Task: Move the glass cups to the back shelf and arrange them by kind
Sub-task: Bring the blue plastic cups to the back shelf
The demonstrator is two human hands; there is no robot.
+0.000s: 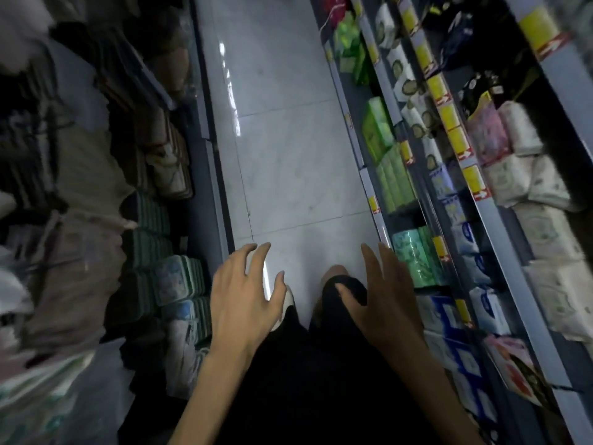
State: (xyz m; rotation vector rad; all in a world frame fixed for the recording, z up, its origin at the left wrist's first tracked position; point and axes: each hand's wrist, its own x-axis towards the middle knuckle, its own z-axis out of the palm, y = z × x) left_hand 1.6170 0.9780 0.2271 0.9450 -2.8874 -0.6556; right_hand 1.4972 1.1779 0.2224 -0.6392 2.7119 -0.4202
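Head view is filled by a narrow shop aisle, seen steeply from above, with a pale tiled floor (288, 155) running between two runs of shelving. No glass cups are seen anywhere in the picture, and the back shelf cannot be told apart from the others, so where the cups are cannot be said.

The step in hand is judged to be a walk along the aisle with nothing carried (whether toward the cups or toward the shelf cannot be told). It is done well if the middle of the floor is kept to, the arms are held clear of the stock on both sides, and the gaze is lifted early enough for the cups to be found before they are reached for. Much of the left side is blurred, so little can be read there.

The left hand (244, 293) is held palm down over the floor, fingers spread and gently bent, with nothing gripped or touched. The right hand (382, 293) is likewise wide, its fingers straight and parted, and it is empty. It is near the lower right shelf (510, 261), where green packs (394, 178) are stacked, but contact is not seen. Dark clothing (321, 364) is seen beneath both forearms.
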